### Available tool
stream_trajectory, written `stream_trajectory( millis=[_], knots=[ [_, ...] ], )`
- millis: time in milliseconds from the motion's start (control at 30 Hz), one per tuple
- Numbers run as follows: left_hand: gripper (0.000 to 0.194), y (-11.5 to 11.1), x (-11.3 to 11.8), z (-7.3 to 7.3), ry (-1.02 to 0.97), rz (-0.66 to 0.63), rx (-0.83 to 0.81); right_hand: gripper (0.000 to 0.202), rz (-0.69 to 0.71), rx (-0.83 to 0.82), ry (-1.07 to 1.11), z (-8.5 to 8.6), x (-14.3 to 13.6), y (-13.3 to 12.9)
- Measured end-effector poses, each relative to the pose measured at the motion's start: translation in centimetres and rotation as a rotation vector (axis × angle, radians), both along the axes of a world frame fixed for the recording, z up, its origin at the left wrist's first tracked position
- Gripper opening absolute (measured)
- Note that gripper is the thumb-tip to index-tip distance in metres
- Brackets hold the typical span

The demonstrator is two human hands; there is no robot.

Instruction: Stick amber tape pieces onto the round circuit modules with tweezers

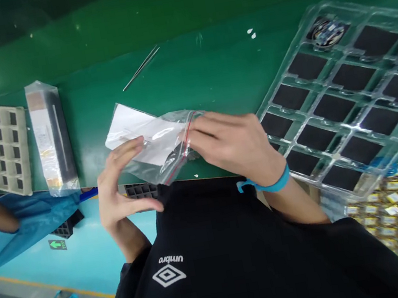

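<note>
In the head view, the clear zip bag (164,134) is above the near edge of the green counter (209,76), its red-lined mouth pinched in the right hand (191,137); the left hand (149,172) gapes wide, fingertips at the film. It should prove light, limp and slippery, best held by its stiffer zip strip (187,141).

A black umbro shirt (248,258) and blue wristband (279,184).
</note>
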State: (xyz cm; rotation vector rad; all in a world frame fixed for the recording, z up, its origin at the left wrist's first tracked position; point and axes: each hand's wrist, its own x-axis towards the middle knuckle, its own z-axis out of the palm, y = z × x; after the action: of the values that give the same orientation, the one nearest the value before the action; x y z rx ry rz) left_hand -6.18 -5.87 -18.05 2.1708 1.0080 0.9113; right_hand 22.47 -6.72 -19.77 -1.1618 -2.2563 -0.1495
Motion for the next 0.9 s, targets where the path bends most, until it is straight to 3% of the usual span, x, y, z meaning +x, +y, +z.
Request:
stream_trajectory(
  millis=[133,233,333,433,567,800,900],
  knots=[
    [0.012,0.2,-0.6,-1.2,0.055,0.286,0.171,0.02,0.023,-0.229,0.184,1.4,1.1,0.6],
    [0.023,1.6,-0.2,-1.2,-0.026,0.407,0.198,0.019,0.008,-0.299,0.343,2.4,1.9,0.7],
    [0.025,3.2,0.2,0.0,-0.028,0.382,0.19,0.019,0.013,-0.287,0.392,3.0,2.3,0.8],
    [0.031,4.0,0.8,1.1,-0.037,0.34,0.206,0.016,0.053,-0.22,0.262,3.0,2.4,1.0],
    [0.043,4.4,1.6,1.3,-0.075,0.339,0.222,0.02,0.108,-0.227,0.284,2.9,2.3,1.1],
    [0.038,3.9,2.4,2.0,-0.111,0.344,0.153,0.02,0.155,-0.459,0.595,3.4,2.0,1.1],
    [0.034,3.8,2.8,2.5,-0.083,0.282,0.2,0.016,0.162,-0.42,0.719,3.3,1.3,1.3]
  ],
)
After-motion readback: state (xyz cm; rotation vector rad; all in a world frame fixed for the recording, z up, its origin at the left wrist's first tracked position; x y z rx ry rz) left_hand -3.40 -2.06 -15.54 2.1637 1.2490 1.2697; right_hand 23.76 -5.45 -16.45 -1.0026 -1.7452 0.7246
